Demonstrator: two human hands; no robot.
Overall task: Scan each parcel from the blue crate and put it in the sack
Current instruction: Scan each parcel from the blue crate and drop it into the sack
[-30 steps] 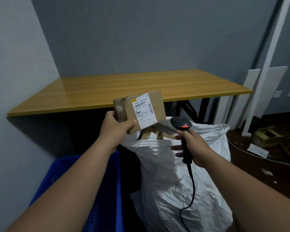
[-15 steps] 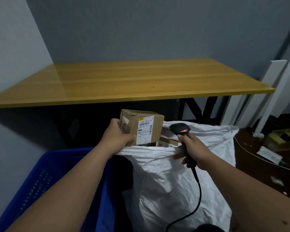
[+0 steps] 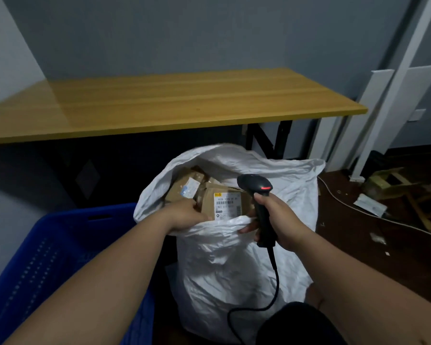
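A brown cardboard parcel (image 3: 228, 204) with a white barcode label lies inside the mouth of the white sack (image 3: 234, 257), on top of other brown parcels (image 3: 187, 185). My left hand (image 3: 186, 215) reaches into the sack and holds the parcel's left end. My right hand (image 3: 275, 220) grips a black handheld scanner (image 3: 255, 188) with a red light, and its fingers also pinch the sack's front rim. The blue crate (image 3: 50, 247) stands at lower left; its inside is hidden by my left arm.
A wooden table (image 3: 159, 103) stands behind the sack, with black legs under it. White boards (image 3: 373, 115) lean on the wall at right. Cables, paper scraps and a wooden frame (image 3: 408, 190) lie on the dark floor at right.
My left hand has lowered the parcel from above the sack's rim down into the sack. My right hand with the scanner stayed at the rim. The view tilted downwards.
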